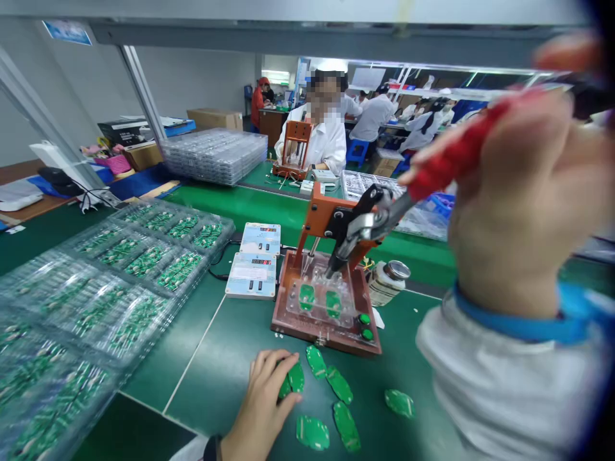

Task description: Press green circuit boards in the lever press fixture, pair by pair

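Note:
My right hand [519, 192], blurred and close to the camera, is wrapped around the red lever handle [451, 157] of a toggle-clamp press. Raised well above the base, that lever belongs to a test fixture [327, 333] with an orange frame. Two green circuit boards [307, 297] lie in the fixture's clear plate, under the upper part. In front of it, my left hand [264, 403] has thumb and fingers closed around a pair of green circuit boards [294, 379] at the table surface. Several loose circuit boards [339, 384] lie just right of it.
Clear trays [177, 301] full of green boards cover the left side. Two counter boxes [250, 275] with red digits stand left of the fixture, a white-capped bottle [387, 282] right of it. Stacked trays [216, 153] stand behind. A person [331, 137] sits opposite; a shelf [307, 38] hangs overhead.

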The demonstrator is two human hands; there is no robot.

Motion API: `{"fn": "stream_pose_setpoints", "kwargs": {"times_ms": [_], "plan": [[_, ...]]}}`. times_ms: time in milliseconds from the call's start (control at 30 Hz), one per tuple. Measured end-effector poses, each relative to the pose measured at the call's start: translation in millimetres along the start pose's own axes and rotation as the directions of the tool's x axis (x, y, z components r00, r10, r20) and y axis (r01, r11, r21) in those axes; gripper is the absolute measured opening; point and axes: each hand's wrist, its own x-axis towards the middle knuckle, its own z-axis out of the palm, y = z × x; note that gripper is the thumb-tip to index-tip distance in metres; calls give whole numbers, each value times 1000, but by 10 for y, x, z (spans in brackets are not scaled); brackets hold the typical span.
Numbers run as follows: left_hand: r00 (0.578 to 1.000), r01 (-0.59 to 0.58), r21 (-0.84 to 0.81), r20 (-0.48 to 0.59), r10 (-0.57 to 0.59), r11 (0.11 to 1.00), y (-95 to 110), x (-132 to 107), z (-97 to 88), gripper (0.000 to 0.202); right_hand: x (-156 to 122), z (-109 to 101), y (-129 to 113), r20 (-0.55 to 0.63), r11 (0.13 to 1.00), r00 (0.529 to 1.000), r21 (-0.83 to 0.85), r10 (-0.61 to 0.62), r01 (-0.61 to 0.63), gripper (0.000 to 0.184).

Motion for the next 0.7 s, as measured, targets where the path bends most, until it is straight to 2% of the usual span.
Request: {"fn": "stream_pose_setpoints", "kwargs": {"times_ms": [33, 67, 133, 167, 233, 300, 333, 433, 500, 600, 700], "plan": [[1000, -5, 7, -3, 5, 1000, -1, -1, 0, 55, 196, 32, 45, 24, 990, 998, 126, 57, -60, 46], [1000, -10, 16, -9, 10, 1000, -5, -1, -1, 55, 359, 61, 113, 101, 969, 983, 182, 153, -169, 45], [1000, -16, 36, -24, 17, 999, -16, 2, 0, 54, 515, 89, 284, 198, 928, 923, 115, 329, -355, 45], [999, -17, 45, -30, 18, 999, -24, 4, 1, 53, 485, 79, 370, 186, 919, 907, 39, 378, -392, 43], [999, -15, 57, -34, 17, 998, -41, 6, 8, 53, 211, 15, 510, 35, 933, 935, -84, 353, -349, 30], [999, -18, 61, -35, 20, 998, -56, 4, 20, 53, -283, -72, 594, -111, 950, 955, -121, 275, -288, 13], [999, -23, 62, -37, 26, 998, -62, 1, 27, 53, -573, -107, 616, -121, 951, 953, -104, 278, -290, 13], [998, -45, 69, -49, 49, 997, -69, -5, 44, 53, -1405, -130, 615, 96, 923, 919, -75, 383, -377, 9], [997, -51, 80, -51, 56, 995, -63, -4, 41, 51, -1800, -89, 578, 313, 910, 855, -142, 414, -389, 17], [997, -58, 97, -45, 63, 994, -46, 9, 19, 47, -2067, -30, 530, 533, 920, 751, -250, 390, -300, 22], [997, -71, 105, -36, 75, 992, -39, 25, -1, 46, -2058, -23, 534, 582, 932, 730, -269, 358, -243, 20]]}}
